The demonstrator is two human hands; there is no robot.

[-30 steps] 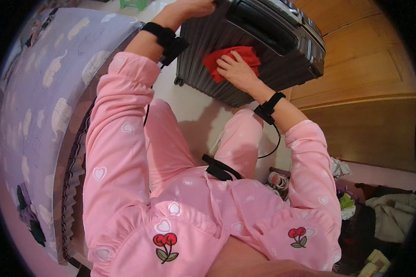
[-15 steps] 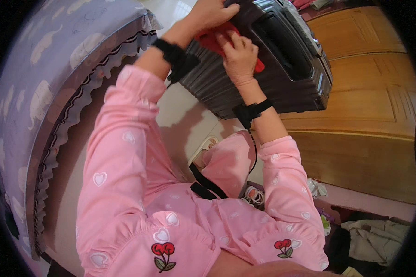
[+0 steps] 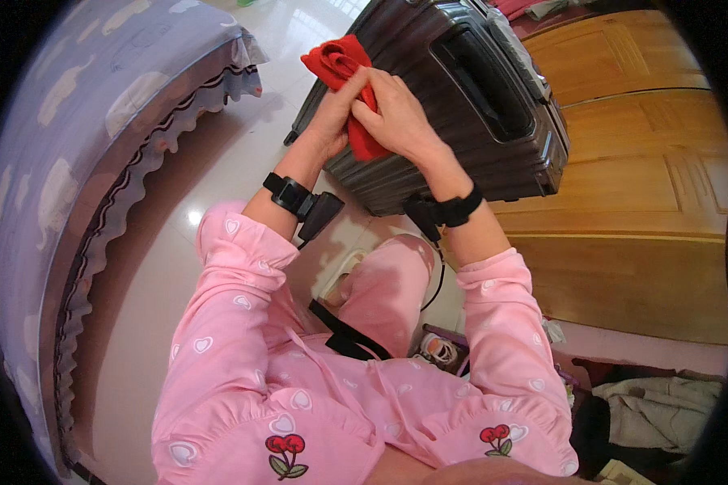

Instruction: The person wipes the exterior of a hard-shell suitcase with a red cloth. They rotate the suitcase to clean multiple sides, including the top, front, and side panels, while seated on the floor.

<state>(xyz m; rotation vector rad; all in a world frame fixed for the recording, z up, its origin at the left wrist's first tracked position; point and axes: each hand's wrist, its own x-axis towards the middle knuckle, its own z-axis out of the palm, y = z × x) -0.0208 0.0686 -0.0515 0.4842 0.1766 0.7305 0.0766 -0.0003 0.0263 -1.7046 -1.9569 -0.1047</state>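
Both hands are closed around a bunched red cloth (image 3: 344, 58), whose folds stick out above and below the fingers. My left hand (image 3: 333, 115) grips it from the left, and my right hand (image 3: 395, 117) wraps over it from the right, their fingers meeting. Just behind the hands stands a dark grey ribbed suitcase (image 3: 412, 179), with a recessed black handle (image 3: 487, 85) on the face turned up toward me. The cloth hangs in front of the suitcase's left side; whether it touches the shell I cannot tell.
At the left is a bed with a lilac patterned cover (image 3: 137, 89) and ruffled edge. Wooden cabinet doors (image 3: 647, 162) stand right of the suitcase. Folded grey clothing (image 3: 659, 412) lies at the lower right, near a shoe (image 3: 438, 349). Pale tiled floor (image 3: 186, 218) runs between bed and suitcase.
My hands have come together and drawn back toward me and left, off the suitcase's surface. The red cloth, earlier spread against the case under my right hand, is now bunched between both hands.
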